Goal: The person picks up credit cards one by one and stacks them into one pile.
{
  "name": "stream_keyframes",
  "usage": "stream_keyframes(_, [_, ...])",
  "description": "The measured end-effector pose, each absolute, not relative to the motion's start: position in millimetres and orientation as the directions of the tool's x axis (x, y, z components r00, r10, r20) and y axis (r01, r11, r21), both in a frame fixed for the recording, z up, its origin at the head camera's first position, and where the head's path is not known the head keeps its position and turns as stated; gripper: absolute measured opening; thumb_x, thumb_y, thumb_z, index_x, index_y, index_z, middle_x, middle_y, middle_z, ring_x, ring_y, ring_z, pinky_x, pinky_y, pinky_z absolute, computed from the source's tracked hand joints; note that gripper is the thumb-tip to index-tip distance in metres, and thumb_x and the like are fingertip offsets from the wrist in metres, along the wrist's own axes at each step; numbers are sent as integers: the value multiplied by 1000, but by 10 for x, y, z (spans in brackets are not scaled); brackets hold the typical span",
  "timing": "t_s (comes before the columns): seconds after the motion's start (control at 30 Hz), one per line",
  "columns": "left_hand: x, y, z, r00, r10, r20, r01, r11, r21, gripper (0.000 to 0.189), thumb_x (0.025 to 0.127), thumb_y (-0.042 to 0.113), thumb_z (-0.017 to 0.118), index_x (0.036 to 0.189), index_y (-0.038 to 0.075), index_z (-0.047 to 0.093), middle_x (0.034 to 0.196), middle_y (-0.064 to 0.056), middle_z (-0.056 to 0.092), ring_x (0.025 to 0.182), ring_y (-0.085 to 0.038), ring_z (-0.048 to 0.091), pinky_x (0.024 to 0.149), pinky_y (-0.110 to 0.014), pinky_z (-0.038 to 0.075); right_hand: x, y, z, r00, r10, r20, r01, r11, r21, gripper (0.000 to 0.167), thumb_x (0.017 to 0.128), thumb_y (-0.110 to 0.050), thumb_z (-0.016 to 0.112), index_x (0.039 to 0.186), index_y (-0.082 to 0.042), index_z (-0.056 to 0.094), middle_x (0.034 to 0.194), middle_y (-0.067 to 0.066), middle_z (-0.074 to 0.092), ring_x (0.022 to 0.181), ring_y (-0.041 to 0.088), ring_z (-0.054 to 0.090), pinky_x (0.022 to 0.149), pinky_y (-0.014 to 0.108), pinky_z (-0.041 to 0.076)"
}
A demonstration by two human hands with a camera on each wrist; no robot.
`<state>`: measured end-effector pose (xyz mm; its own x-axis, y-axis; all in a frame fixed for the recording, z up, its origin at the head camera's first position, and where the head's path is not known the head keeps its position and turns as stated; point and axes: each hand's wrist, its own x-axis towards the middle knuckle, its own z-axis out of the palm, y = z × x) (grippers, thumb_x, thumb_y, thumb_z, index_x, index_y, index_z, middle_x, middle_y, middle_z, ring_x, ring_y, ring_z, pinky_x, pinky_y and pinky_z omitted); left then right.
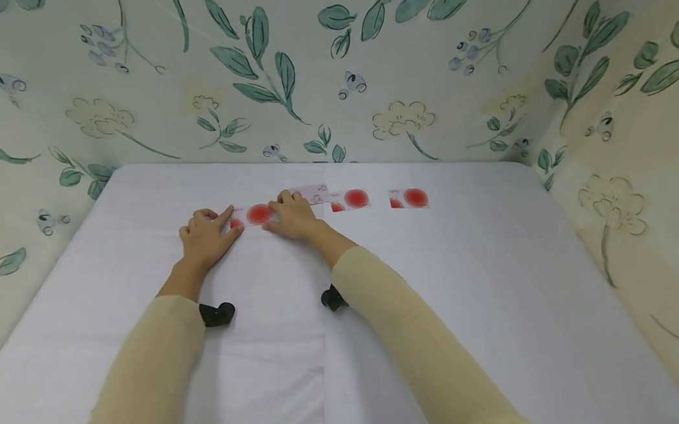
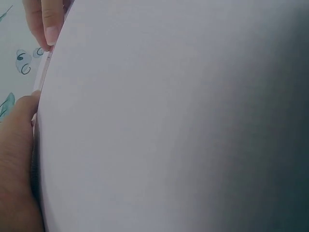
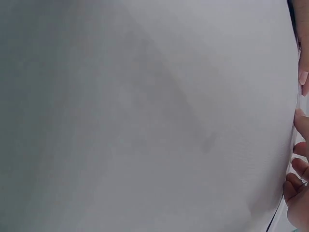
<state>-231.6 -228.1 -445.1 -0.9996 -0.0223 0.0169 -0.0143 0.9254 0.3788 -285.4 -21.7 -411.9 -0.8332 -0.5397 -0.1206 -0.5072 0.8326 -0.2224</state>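
A small flat card (image 1: 259,214) with a large red circle lies on the white table between my hands. My left hand (image 1: 206,236) holds its left end, thumb and forefinger at the corners. At the card's right end, my right hand (image 1: 294,217) grips it with thumb and fingertips, hiding that end. Just beyond the right hand is a pale pink card (image 1: 313,194), partly covered by the fingers. Both wrist views show mostly white cloth; the left hand (image 2: 17,150) and the right hand (image 3: 301,169) appear only at their edges.
Two more cards with red circles, a nearer one (image 1: 352,200) and one farther right (image 1: 409,198), lie along the table's far side. White cloth (image 1: 458,277) covers the table. Leaf-patterned walls (image 1: 344,128) stand behind and at the sides. Black wrist-worn devices (image 1: 218,315) show at both sleeves.
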Motion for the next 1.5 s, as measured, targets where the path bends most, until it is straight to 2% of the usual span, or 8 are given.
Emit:
stream_keyframes(0.37, [-2293, -2378, -4444, -997, 4, 71, 34, 907, 421, 63, 94, 52, 46, 144, 16, 40, 122, -26, 33, 116, -42, 31, 86, -55, 19, -2849, -227, -4113, -845, -526, -99, -474, 821, -318, 52, 92, -43, 57, 137, -18, 50, 134, 3, 41, 119, 20, 36, 100, 32, 35])
stream_keyframes(0.6, [-2289, -2387, -4418, -999, -2, 38, 15, 891, 453, 66, 91, 55, 51, 143, 16, 42, 126, -27, 37, 119, -43, 32, 90, -56, 19, -2831, -191, -4065, -841, -531, -102, -465, 806, -367, 49, 91, -40, 60, 134, -17, 52, 133, 5, 42, 120, 21, 37, 100, 32, 35])
stream_keyframes(0.8, [-2286, -2398, -4398, -999, 1, 47, 23, 879, 477, 66, 89, 54, 55, 139, 14, 45, 126, -23, 43, 117, -43, 35, 92, -56, 19, -2830, -183, -4050, -842, -531, -97, -457, 798, -393, 47, 90, -37, 63, 131, -16, 53, 131, 6, 44, 118, 21, 38, 99, 32, 36])
stream_keyframes(1.07, [-2292, -2390, -4424, -996, -9, 91, 43, 832, 553, 62, 87, 45, 63, 137, 12, 47, 118, -15, 56, 110, -37, 41, 94, -55, 18, -2847, -188, -4075, -860, -505, -79, -385, 743, -548, 49, 86, -29, 69, 129, -10, 52, 114, 2, 57, 103, 15, 50, 93, 29, 40])
stream_keyframes(1.3, [-2300, -2382, -4451, -994, -52, 97, 23, 763, 645, 67, 83, 46, 68, 136, 11, 47, 107, -12, 58, 95, -28, 43, 94, -49, 17, -2831, -197, -4079, -866, -496, -58, -345, 679, -648, 52, 84, -20, 71, 129, -8, 49, 112, 3, 60, 96, 14, 54, 89, 26, 43])
stream_keyframes(1.5, [-2282, -2357, -4503, -993, -71, 93, 14, 717, 697, 69, 81, 48, 69, 136, 12, 47, 104, -10, 58, 91, -23, 42, 94, -47, 17, -2807, -177, -4083, -851, -520, -73, -344, 657, -671, 60, 82, -18, 73, 134, -9, 47, 110, 3, 60, 90, 14, 53, 81, 24, 43])
